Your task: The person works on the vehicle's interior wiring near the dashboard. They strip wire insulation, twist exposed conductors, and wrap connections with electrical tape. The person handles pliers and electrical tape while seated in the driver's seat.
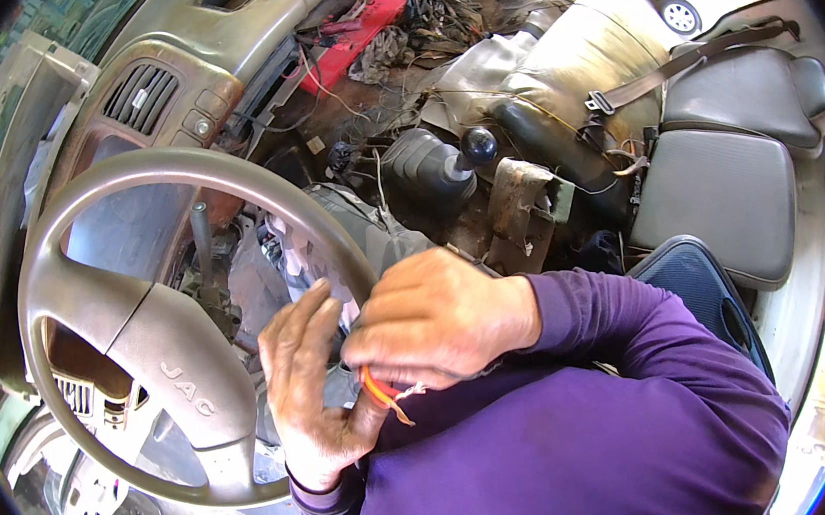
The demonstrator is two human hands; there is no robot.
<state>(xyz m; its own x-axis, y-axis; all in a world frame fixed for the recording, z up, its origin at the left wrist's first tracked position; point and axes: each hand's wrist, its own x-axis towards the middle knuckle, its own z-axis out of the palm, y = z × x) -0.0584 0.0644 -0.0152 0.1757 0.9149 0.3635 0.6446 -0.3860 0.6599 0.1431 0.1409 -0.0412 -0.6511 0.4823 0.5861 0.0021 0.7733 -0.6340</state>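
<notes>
- Orange strip, thin and curved, with a pale frayed bit just beside its lower part: located between the two hands, in front of the purple shirt and to the right of the steering wheel.
- Right hand: turned knuckles up over the upper end of the strip, with fingers curled narrow and apparently holding it; cannot tell the exact grip under the knuckles.
- Left hand: raised just beside, with fingers nearly straight and wide of the thumb; thumb close to the strip, perhaps touching; cannot tell for certain.
- Done, judging by the view: strip in hand, with its lower end out in the open.
- Left, by the same judgement: handling apparently unfinished, with no fastening of the strip to any part of the cab visible.
- Farther off, beyond the gear lever: tangle of dark wires near a red piece; looks opened up rather than put back together; cannot tell of any link to the strip.
</notes>
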